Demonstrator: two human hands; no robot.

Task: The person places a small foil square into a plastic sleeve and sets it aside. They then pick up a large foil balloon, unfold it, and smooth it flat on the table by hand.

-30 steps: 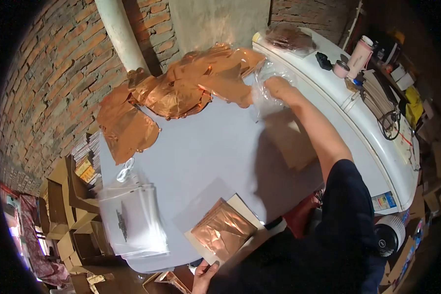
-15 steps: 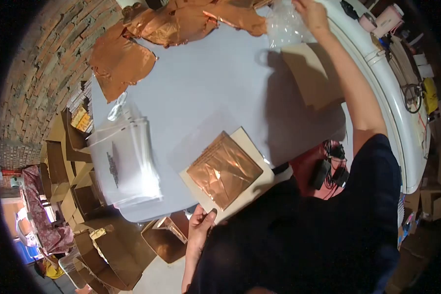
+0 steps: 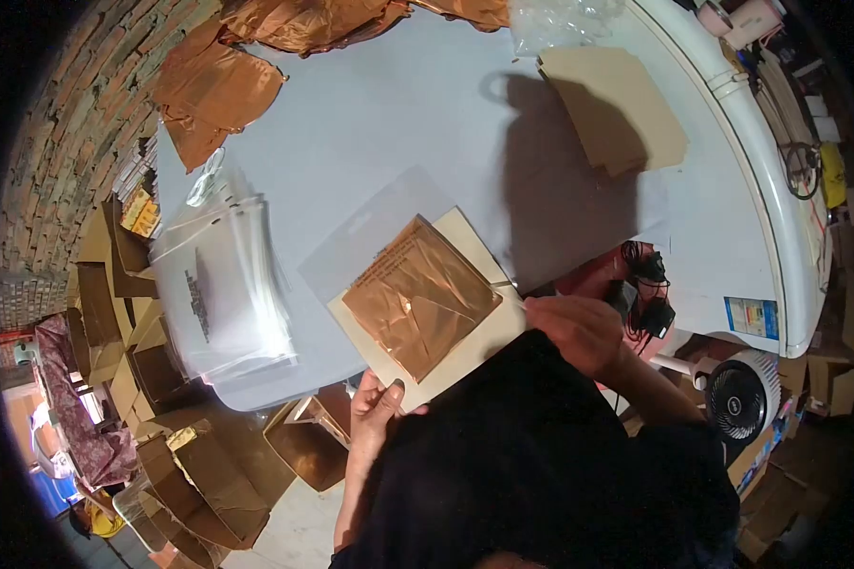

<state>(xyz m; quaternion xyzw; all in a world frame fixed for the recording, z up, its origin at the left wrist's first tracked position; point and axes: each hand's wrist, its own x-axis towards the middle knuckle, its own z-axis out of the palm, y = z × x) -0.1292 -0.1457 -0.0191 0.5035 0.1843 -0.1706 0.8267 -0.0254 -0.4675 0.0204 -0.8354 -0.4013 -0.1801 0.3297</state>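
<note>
Copper foil (image 3: 419,296) lies on a card (image 3: 465,346) at the counter's (image 3: 389,123) near edge. Left hand (image 3: 375,410) pinches the card's lower corner, fingers closed. Right hand (image 3: 579,329) grips the card's right edge. A stack of clear bags (image 3: 223,294) lies to the left.

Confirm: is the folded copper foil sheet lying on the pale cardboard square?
Yes, the folded copper foil sheet lies on the pale cardboard square, which the left hand and right hand hold at its edges.

Dark navy short-sleeved shirt, bare forearms, left hand (image 3: 375,412) and right hand (image 3: 579,332) ungloved
</note>
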